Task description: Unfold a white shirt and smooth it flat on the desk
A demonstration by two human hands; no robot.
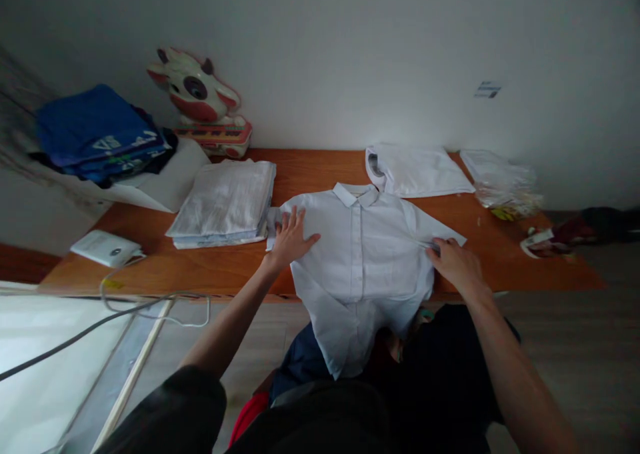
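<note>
My left hand (291, 239) lies open and flat on the shirt (361, 254), which is spread collar-away on the worktop (210, 267), hem overhanging toward me, while my right hand (457, 262) pinches its right sleeve edge.

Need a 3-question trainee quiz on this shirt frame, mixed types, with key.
1. True or false: the left hand lies flat on the pale shirt.
2. Where does the shirt's lower part hang? A) over the table's near edge B) against the wall
3. What lies just left of the shirt?

Key: 1 true. 2 A. 3 A stack of folded white cloth. The right hand rests on the other sleeve.
</note>
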